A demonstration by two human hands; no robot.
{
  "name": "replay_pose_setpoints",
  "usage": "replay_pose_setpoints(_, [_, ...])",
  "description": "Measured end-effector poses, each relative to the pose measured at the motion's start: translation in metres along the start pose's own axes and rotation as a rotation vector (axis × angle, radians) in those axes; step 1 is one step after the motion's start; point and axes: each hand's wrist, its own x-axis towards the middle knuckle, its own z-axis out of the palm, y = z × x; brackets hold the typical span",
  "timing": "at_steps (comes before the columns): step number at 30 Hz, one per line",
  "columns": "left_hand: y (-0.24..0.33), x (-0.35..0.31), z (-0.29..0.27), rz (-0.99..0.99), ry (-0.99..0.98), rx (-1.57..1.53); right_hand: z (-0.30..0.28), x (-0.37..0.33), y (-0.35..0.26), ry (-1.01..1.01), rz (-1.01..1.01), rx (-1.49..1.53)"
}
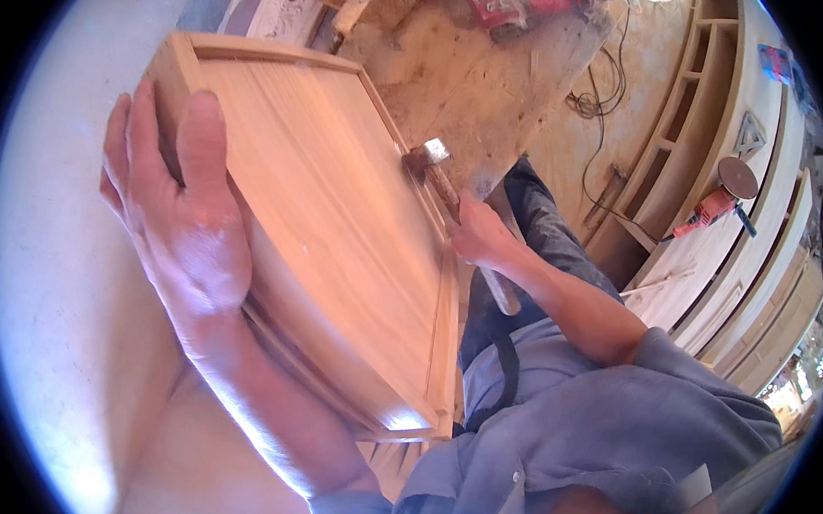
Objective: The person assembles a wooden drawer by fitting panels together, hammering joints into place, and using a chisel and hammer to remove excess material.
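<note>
A shallow wooden drawer (pixel 337 205) stands tilted in front of me, its flat panel framed by raised wooden edges. My left hand (pixel 178 193) lies against the drawer's left side near its far corner, fingers stretched over the edge and thumb apart from them. In my right hand (pixel 481 232) is a hammer (pixel 442 185), gripped partway along its wooden handle. The hammer's head is beside the drawer's right edge; whether it touches the wood I cannot tell. The lower end of the handle sticks out below my fist.
A worn wooden board (pixel 478 82) lies beyond the drawer, with a red power tool (pixel 521 7) on its far part. A black cable (pixel 596 96) coils on the floor. To the right stands a long wooden cabinet frame (pixel 687 111), with a red angle grinder (pixel 713 206) on pale panels.
</note>
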Motion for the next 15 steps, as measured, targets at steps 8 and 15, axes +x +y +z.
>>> replay_pose_setpoints(8, [-0.004,-0.001,-0.001,0.003,-0.013,0.007,-0.002,-0.009,-0.004,0.036,-0.024,0.080])
replay_pose_setpoints(15, [-0.001,0.003,-0.002,0.006,-0.006,0.005,-0.006,-0.014,-0.014,0.147,-0.105,0.057])
